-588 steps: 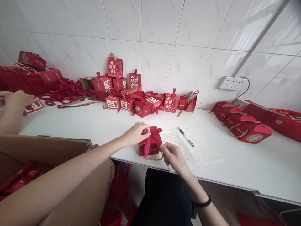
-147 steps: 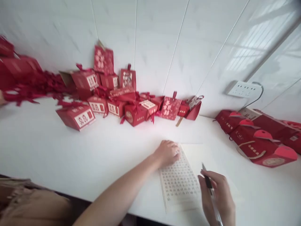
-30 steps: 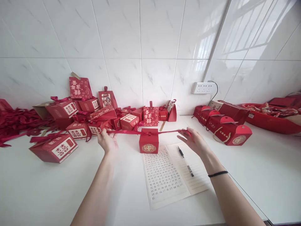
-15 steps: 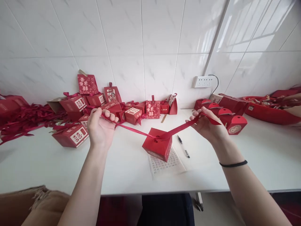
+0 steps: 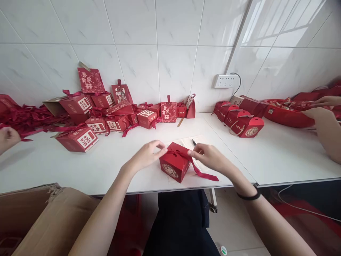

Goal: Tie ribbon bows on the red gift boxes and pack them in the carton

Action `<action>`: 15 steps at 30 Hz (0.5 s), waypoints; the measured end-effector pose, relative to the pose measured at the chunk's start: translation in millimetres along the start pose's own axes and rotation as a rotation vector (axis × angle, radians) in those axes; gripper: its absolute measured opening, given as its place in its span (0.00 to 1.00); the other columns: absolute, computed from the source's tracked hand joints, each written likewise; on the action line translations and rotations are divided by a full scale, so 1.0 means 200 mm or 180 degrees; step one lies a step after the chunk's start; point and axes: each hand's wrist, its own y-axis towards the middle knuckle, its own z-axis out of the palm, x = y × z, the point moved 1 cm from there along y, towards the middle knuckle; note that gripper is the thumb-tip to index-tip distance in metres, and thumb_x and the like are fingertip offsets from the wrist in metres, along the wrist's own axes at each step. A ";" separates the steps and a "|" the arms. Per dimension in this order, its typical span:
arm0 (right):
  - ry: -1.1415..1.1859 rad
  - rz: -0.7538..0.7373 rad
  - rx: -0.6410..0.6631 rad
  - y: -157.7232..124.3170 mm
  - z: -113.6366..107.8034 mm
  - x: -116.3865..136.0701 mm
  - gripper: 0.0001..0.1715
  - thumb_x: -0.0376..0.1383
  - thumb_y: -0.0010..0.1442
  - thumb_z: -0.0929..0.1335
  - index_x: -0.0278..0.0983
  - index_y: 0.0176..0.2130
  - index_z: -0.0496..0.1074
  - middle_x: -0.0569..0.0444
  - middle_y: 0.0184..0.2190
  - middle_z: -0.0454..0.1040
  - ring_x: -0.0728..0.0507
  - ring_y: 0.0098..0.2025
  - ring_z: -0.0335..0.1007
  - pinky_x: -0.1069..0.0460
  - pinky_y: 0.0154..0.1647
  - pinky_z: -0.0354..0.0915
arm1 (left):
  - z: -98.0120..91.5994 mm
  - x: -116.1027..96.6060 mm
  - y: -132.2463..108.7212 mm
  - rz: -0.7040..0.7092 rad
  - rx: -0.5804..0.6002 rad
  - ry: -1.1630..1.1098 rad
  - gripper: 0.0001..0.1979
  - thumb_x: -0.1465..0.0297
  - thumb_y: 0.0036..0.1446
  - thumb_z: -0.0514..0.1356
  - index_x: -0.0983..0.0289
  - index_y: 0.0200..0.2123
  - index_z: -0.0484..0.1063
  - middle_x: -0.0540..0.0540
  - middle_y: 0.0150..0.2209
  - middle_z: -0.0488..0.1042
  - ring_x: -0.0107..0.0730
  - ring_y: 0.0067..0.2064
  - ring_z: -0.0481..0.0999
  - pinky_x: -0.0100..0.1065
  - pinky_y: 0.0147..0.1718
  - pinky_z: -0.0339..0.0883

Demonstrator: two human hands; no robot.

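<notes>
A red gift box (image 5: 174, 164) with a gold printed emblem stands on the white table in front of me. Over its top lies a dark red ribbon (image 5: 204, 174), knotted in the middle, with one tail hanging past the right side onto the table. My left hand (image 5: 147, 155) is at the box's upper left edge, thumb and forefinger closed in a pinch at the ribbon's left part. At the upper right edge, my right hand (image 5: 209, 156) pinches the ribbon beside the knot. The fingertips partly hide the ribbon there.
Finished-looking red boxes (image 5: 85, 140) with ribbons crowd the back left. More boxes (image 5: 246, 128) line up right, near a red basin (image 5: 289, 117) and another person's hand (image 5: 325, 113). A pen (image 5: 193, 142) lies behind the box. Another hand (image 5: 9, 138) shows far left, a cardboard carton (image 5: 58, 217) below.
Both hands have come down and inward from the stretched ribbon ends to the box. The right ribbon tail now hangs loose. The box has turned, and the view has shifted.
</notes>
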 end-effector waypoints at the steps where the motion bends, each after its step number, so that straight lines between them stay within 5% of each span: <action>1: -0.0024 0.0033 0.0145 0.00 0.03 0.02 0.22 0.53 0.58 0.65 0.38 0.26 0.65 0.54 0.24 0.72 0.45 0.26 0.66 0.52 0.26 0.57 | 0.02 -0.01 0.00 -0.0084 0.0195 0.0023 0.14 0.56 0.56 0.53 0.60 0.36 0.68 0.52 0.37 0.73 0.37 0.40 0.72 0.36 0.41 0.64; 4: 0.0101 0.0074 0.0272 0.00 0.07 0.04 0.18 0.47 0.58 0.66 0.38 0.26 0.64 0.55 0.24 0.71 0.46 0.26 0.65 0.53 0.26 0.56 | 0.04 -0.03 -0.02 -0.0229 0.0316 -0.0041 0.16 0.54 0.55 0.54 0.62 0.29 0.62 0.47 0.27 0.66 0.30 0.29 0.66 0.31 0.29 0.60; 8: 0.1134 0.0199 0.0680 0.02 0.10 0.00 0.13 0.43 0.56 0.68 0.36 0.29 0.65 0.57 0.22 0.70 0.47 0.26 0.65 0.54 0.27 0.58 | 0.05 -0.06 -0.06 -0.0194 0.0483 -0.0703 0.17 0.56 0.55 0.55 0.62 0.24 0.57 0.45 0.22 0.61 0.24 0.24 0.62 0.28 0.23 0.54; 15: 0.2364 0.0258 0.1431 -0.03 0.08 -0.02 0.23 0.49 0.48 0.74 0.34 0.26 0.64 0.58 0.20 0.67 0.51 0.21 0.62 0.56 0.23 0.59 | 0.07 -0.07 -0.18 -0.0609 0.0726 -0.1675 0.18 0.59 0.56 0.55 0.64 0.21 0.58 0.47 0.18 0.67 0.24 0.21 0.67 0.26 0.21 0.53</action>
